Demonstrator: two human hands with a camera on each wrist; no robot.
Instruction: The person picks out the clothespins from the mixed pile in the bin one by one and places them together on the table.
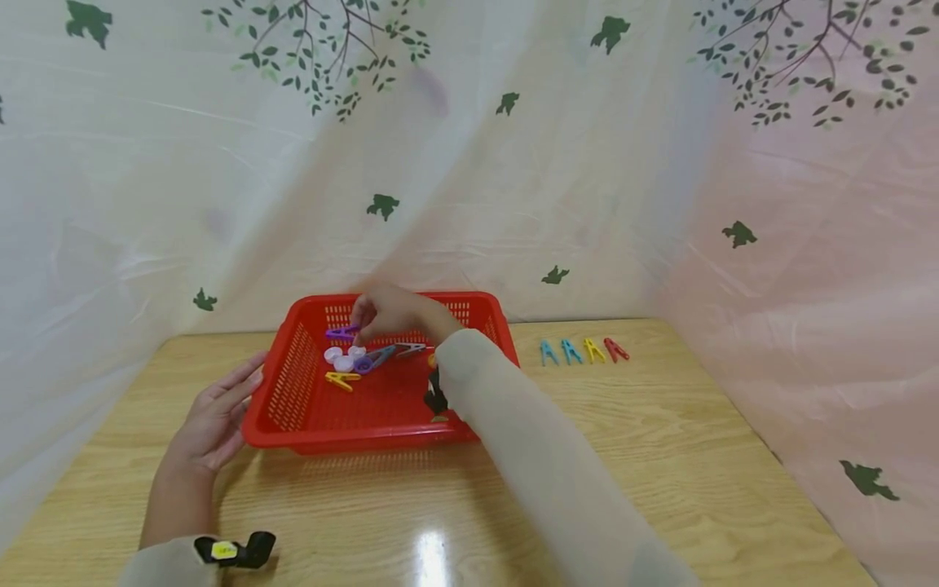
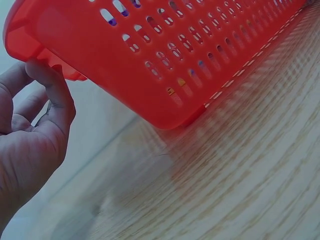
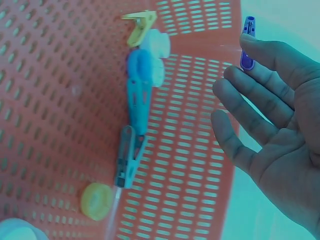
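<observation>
A red basket with slotted walls stands on the table. My left hand grips its left rim, the fingers bent at the lip in the left wrist view. My right hand is over the far left part of the basket and pinches a purple clothespin between thumb and index finger; its other fingers are spread and bent. Below it in the basket lie a yellow clothespin, a blue clothespin, a grey clothespin, several white caps and a purple cap.
On the wooden table, right of the basket, stretches a row of clothespins: two blue, a yellow one and a red one. A yellow cap lies in the basket. A patterned curtain hangs behind the table.
</observation>
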